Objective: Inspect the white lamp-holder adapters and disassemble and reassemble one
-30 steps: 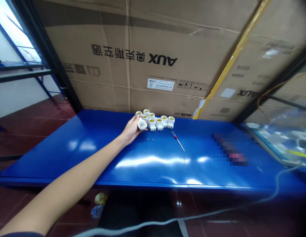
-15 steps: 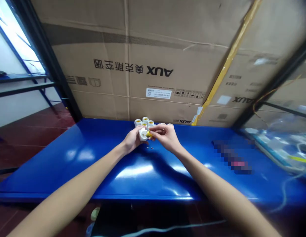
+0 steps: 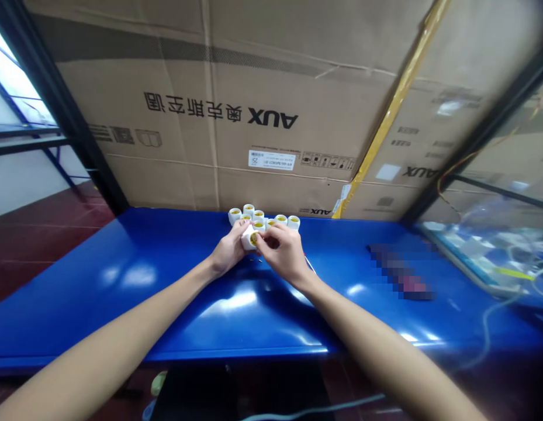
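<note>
My left hand (image 3: pixel 230 248) is closed around a white lamp holder (image 3: pixel 247 243) and keeps it just above the blue table. Inside its mouth shows a yellow threaded shell (image 3: pixel 253 238). The bent fingers of my right hand (image 3: pixel 280 248) pinch at that shell by the rim; the fingertips partly cover it. Behind both hands stand several more white lamp holders (image 3: pixel 293 222) with yellow insides, some partly hidden by my fingers. Two tiny metal pieces, perhaps screws (image 3: pixel 260 261), lie below the held lamp holder.
A thin rod with a red part (image 3: pixel 310 263) pokes out beside my right wrist. Large cartons (image 3: pixel 179 152) wall off the back of the blue table (image 3: pixel 175 342). Rightward lie a blurred dark object (image 3: pixel 400 275) and a tray of plastic-wrapped things (image 3: pixel 468 263) with a cable.
My right hand has brought the yellow threaded shell from beside the lamp holder into its mouth. The view has shifted slightly, and more of the lamp holders behind show.
</note>
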A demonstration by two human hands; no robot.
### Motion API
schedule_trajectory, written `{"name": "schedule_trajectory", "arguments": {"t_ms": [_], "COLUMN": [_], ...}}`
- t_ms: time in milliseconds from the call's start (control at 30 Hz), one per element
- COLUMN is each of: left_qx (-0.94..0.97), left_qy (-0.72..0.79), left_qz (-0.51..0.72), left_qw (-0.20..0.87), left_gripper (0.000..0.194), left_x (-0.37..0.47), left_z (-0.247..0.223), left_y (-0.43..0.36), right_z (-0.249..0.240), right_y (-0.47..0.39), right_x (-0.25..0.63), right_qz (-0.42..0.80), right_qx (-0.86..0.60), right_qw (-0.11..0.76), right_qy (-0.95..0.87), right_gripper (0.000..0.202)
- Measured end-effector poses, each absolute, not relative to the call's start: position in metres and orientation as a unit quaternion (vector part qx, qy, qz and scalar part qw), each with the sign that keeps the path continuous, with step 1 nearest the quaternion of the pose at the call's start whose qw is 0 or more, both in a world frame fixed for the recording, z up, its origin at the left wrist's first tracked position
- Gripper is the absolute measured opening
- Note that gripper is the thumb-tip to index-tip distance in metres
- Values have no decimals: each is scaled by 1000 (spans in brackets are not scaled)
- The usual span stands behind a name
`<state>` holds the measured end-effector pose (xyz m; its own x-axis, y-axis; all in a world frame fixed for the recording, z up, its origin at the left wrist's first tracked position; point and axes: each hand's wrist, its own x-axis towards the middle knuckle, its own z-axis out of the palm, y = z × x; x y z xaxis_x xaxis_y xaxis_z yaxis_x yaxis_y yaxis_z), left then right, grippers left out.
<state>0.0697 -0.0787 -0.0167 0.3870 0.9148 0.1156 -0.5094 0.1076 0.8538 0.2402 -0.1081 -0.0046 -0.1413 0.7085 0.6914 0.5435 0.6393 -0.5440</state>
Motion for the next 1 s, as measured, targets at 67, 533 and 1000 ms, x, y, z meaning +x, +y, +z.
{"name": "schedule_trajectory", "arguments": {"t_ms": [67, 533, 1000], "left_qx": [432, 533, 515], "left_qy": [223, 152, 116], "left_qz": [508, 518, 517], "left_qw": [711, 651, 674], "left_gripper": [24, 51, 37], "left_x": [70, 55, 61], "left_z": [-16, -12, 3], "left_y": [-80, -73, -89], "right_z": [-3, 13, -22], "right_y": [-110, -98, -92], "right_x": [240, 284, 265], "right_qz": [63, 157, 139], "right_qx": [-409, -447, -410], "right_qw": [510, 237, 236], "right_qy": [-754, -848, -870], "right_gripper": [26, 20, 14]}}
